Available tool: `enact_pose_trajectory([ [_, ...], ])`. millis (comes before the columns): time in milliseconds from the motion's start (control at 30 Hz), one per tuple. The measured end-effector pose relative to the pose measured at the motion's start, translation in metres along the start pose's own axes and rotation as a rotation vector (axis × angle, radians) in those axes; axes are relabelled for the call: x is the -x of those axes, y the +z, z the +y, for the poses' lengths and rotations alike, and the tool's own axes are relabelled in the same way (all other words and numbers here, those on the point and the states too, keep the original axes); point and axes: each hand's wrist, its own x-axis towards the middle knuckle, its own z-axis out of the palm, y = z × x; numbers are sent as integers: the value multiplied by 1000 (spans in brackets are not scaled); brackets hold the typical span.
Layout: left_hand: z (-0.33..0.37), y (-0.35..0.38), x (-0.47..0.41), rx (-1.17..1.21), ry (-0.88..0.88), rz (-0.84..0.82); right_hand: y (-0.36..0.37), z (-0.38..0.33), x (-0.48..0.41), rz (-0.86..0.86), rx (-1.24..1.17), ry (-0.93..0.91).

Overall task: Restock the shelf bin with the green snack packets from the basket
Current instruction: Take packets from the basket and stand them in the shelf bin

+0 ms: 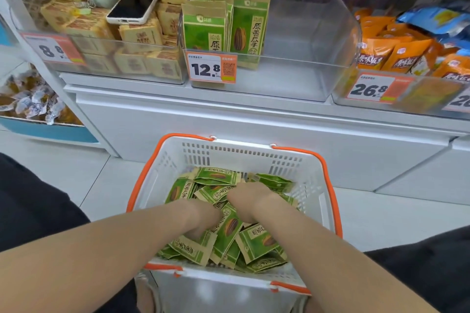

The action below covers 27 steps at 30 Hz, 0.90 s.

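Observation:
A white basket with orange handles (315, 185) stands on the floor below the shelf, holding several green snack packets (256, 241). Both my hands reach down into the pile. My left hand (201, 218) is dug among the packets, its fingers hidden. My right hand (248, 197) lies on the packets with its fingers curled down out of sight. Whether either hand holds a packet I cannot tell. On the shelf above, a clear bin (318, 66) with a 12.8 price tag (212, 70) holds upright green packets (223, 25) at its left side only.
Left of the bin is a bin of tan packets (142, 33) with a phone (133, 6) lying on top. On the right sits a bin of orange packets (396, 51). A white cabinet front (254, 122) rises behind the basket. My dark-clothed knees flank it.

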Motion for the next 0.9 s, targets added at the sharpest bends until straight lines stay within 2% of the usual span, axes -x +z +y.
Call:
enact_pose_trajectory([
  [100,-8,7,-5,26,27,25,-2,0,1,-23,-4,3],
  [233,-11,14,-10,-58,38,42,-1,4,1,-54,-28,34],
  [333,-13,4,-5,58,80,97,-3,10,2,-85,-136,42],
  [433,-26,-11,-4,391,89,245,-13,22,5,-86,-493,68],
  [600,-48,-37,2,896,113,655,-19,47,3,2,-1007,143],
  [767,-47,-48,1,1322,86,929,-27,58,9,246,-1618,234],
  [900,-40,-60,1,1534,-35,1205,-36,51,15,234,-1834,147],
])
